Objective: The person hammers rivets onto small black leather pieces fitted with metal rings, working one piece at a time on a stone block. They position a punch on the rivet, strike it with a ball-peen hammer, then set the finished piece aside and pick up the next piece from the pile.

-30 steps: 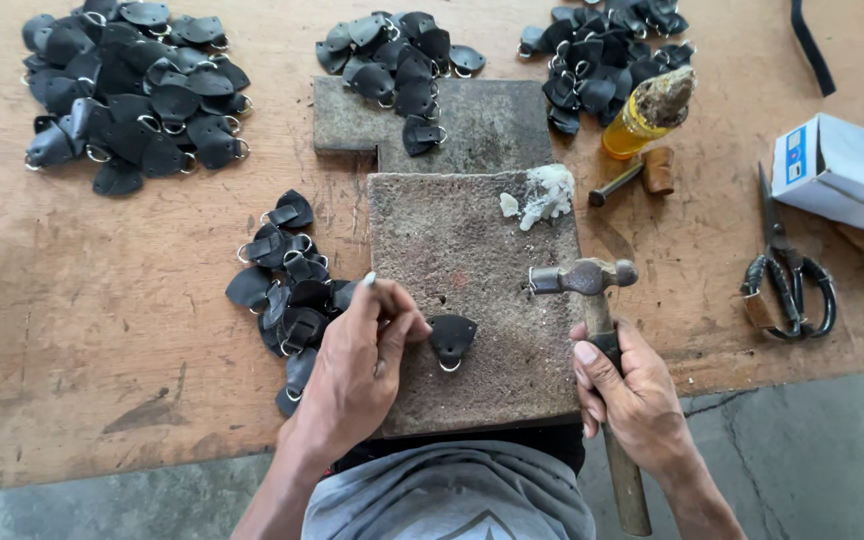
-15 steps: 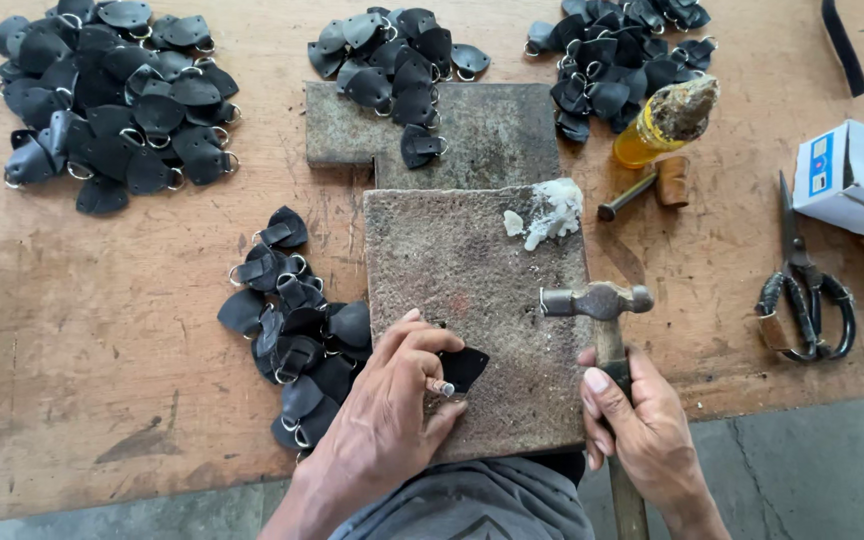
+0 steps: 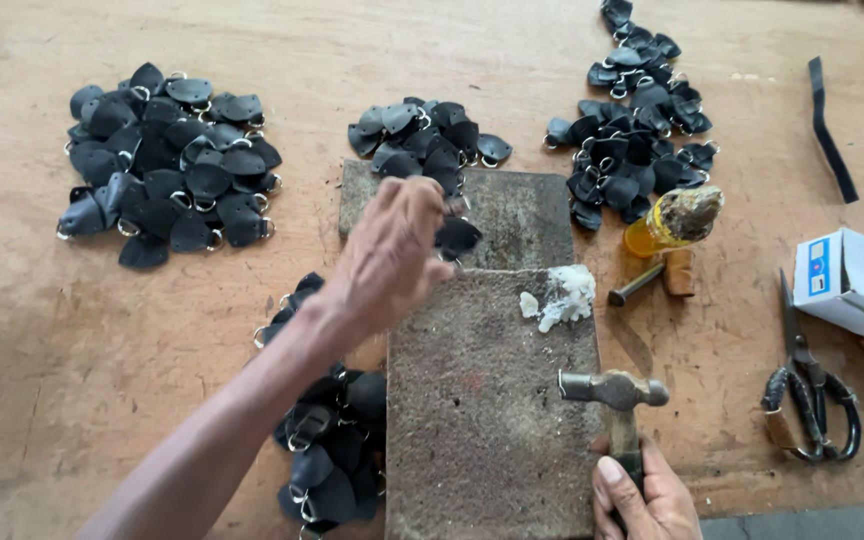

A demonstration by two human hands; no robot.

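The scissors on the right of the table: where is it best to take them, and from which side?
Probably by the looped handles, from the table's near edge. The scissors lie flat, blades closed and pointing away toward the white box, and the handles are wrapped and lie free.

The left hand (image 3: 392,255) was blurred, and it hid most of the small black leather piece with a metal ring (image 3: 455,237) at its fingertips. The left forearm covered part of the nearest pile of black leather pieces (image 3: 327,440). The right hand (image 3: 642,495) and the wooden hammer handle (image 3: 624,440) were cut off by the bottom edge. The white and blue cardboard box (image 3: 852,280) ran out at the right edge.
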